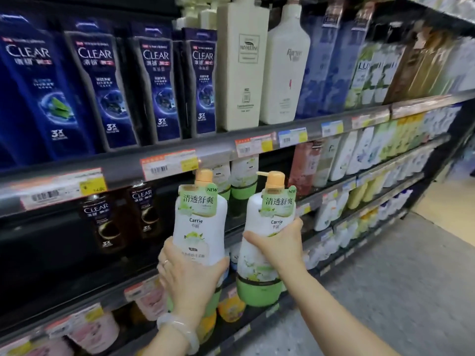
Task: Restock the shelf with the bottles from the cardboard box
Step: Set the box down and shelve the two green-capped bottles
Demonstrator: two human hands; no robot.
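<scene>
While each hand (191,276) grips a bottle (199,227), matching bottles (243,181) behind, perhaps crowding.

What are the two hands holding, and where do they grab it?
Each holds a white-and-green Carrie pump bottle. The left hand grips the left bottle round its lower body; the right hand grips the right bottle round its middle.

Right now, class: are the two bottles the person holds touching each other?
Apart. The head view shows dark shelf between the left bottle and the right bottle, each gripped by its own hand.
</scene>
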